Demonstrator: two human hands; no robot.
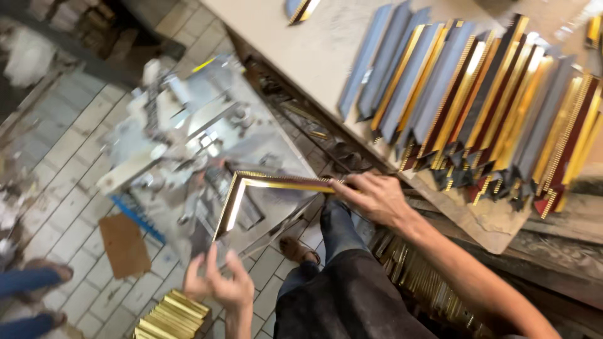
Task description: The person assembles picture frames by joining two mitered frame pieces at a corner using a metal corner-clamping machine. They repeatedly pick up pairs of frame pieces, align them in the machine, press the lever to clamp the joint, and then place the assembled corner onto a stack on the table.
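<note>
The gold L-shaped frame corner [251, 194] is held over the metal joining machine [188, 138], gripped by the right hand [374, 198] closed on one end and the left hand [217, 282], fingers half-open, at the other, apparently being positioned, so steady alignment is called for.

I have one view only, from the camera on my head, tilted steeply down and rolled to one side. It sits close above my hands and knees, taking in the tiled floor [75, 157] on the left and the workbench [314, 50] top right.
</note>
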